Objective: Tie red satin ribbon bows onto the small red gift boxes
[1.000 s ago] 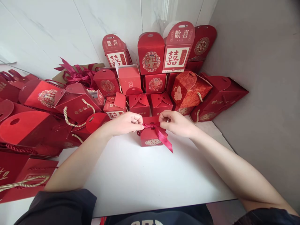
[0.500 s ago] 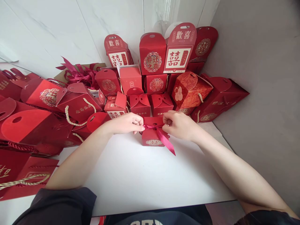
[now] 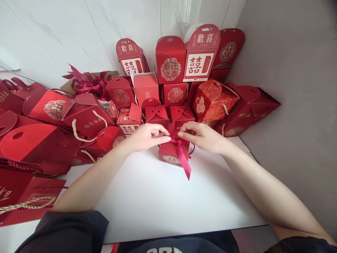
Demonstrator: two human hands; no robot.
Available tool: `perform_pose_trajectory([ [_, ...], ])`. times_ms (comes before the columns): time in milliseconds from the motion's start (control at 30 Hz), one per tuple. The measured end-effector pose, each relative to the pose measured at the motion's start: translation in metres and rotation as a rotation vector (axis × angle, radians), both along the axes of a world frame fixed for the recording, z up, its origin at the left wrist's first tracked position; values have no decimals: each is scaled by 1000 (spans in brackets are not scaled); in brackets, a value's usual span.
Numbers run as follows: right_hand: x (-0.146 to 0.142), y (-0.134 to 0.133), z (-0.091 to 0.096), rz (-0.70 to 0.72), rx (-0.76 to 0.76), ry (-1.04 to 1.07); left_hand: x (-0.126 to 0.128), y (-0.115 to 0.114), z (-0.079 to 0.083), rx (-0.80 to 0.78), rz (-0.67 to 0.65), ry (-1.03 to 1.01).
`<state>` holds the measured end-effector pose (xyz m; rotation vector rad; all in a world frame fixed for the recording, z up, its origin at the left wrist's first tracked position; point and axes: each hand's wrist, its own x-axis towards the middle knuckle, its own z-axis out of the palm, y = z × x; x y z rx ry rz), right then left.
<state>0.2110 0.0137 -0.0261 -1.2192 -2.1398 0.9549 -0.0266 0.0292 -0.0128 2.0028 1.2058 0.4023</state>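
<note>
A small red gift box with a round gold emblem stands on the white table. A magenta satin ribbon is gathered at its top, one end hanging down the front over the edge. My left hand comes in from the left, thumb and forefinger pinching the ribbon by the knot. From the right, my right hand pinches ribbon just beside it, fingertips close to the left ones. The fingers partly cover the knot and the box's top flap. A dark red cord shows at the box's right side.
Stacked red gift boxes rise behind, against the tiled wall. More red boxes with rope handles crowd the left. A heap of magenta ribbon lies at the back left. A grey wall bounds the right side.
Both hands have moved inward, closer together over the knot. The box has turned slightly, and the ribbon's hanging end has shifted a little left and lower.
</note>
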Motion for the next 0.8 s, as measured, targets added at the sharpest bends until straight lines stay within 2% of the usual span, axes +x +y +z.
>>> perform_pose_trajectory([
  [167, 8, 1, 3, 101, -76, -12, 6, 0, -12, 7, 50, -79],
  [333, 10, 2, 2, 115, -25, -72, 8, -3, -14, -25, 127, -53],
  [433, 10, 2, 4, 88, 7, -115, 9, -4, -15, 40, 126, -50],
  [533, 10, 0, 7, 78, -59, -114, 10, -3, -18, 124, 111, -137],
  [600, 10, 0, 8, 79, -135, -87, 9, -2, -18, 118, 57, -202],
  [667, 11, 1, 8, 82, -207, -59, 5, -1, -14, 43, -69, -209],
  [800, 13, 8, 3, 107, -418, 8, -4, 1, -2, -103, -341, -41],
])
